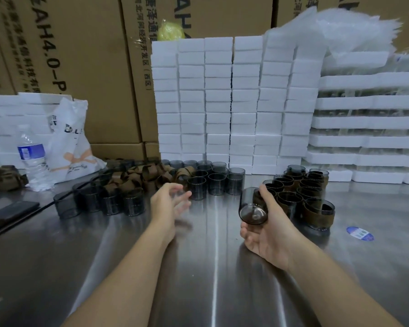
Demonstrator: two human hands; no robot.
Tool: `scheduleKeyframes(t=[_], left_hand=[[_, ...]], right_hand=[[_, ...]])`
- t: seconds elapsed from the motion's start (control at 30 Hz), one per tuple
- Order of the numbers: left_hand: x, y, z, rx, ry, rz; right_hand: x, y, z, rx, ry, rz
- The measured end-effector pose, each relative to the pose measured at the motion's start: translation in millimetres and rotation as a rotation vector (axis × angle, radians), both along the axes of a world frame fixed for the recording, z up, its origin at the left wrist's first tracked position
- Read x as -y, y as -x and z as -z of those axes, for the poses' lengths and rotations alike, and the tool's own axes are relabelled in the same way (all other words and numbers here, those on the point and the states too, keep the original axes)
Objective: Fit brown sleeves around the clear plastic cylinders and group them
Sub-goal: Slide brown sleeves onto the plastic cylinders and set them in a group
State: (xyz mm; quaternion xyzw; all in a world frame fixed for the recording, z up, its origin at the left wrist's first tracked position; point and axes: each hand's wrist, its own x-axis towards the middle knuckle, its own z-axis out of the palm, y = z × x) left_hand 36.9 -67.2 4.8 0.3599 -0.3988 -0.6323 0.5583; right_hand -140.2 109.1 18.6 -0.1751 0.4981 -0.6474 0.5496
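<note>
Cardboard boxes [80, 67] fill the back, cut off by the top edge, so the print only reads in part. In front of them is a wall of white foam blocks [222, 102], with a yellow lump [170, 31] half hidden behind its top. To the right are stacked foam trays [364, 121]; whatever sits between the layers is too murky to tell. Crumpled clear plastic [352, 27] lies on top of them.

On the steel table [198, 267], a white bag [69, 142] slumps at the left with a water bottle [32, 156] in front of it, and a dark flat thing [10, 211] runs off the left edge.

Bare clear cylinders [213, 178] stand in rows by the foam, and more [99, 201] stand to the left. Loose brown sleeves [137, 178] are piled between the two lots. The sleeved cylinders [302, 192] are bunched on the right, some stacked.

The right hand [269, 232] has its fingers and thumb wrapped around one cylinder [252, 208], which is tilted with its base toward the camera, just beside the sleeved bunch. A brown band shows by the thumb — can't tell if it's on that cylinder. The left hand [168, 204] is blurred, with fingers loosely spread and nothing in them, above the table near the bare rows.

A small blue sticker [360, 233] sits on the table at the right.
</note>
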Motion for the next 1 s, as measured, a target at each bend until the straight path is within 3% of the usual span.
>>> scheduleKeyframes(t=[0.1,0.47,0.67,0.77,1.0], left_hand=[[21,2,-5,-0.068,-0.044,-0.038],[77,21,-9,0.254,0.045,0.027],[91,19,-4,0.199,0.018,-0.010],[84,18,-2,0.149,0.067,-0.040],[13,4,5,0.249,0.216,-0.238]], right_hand=[[4,-1,-1,-0.018,-0.018,-0.021],[21,-21,1,-0.387,-0.067,0.059],[22,-22,4,-0.464,-0.044,0.076],[25,-24,7,-0.542,-0.049,0.090],[22,-33,7,-0.585,0.069,0.207]])
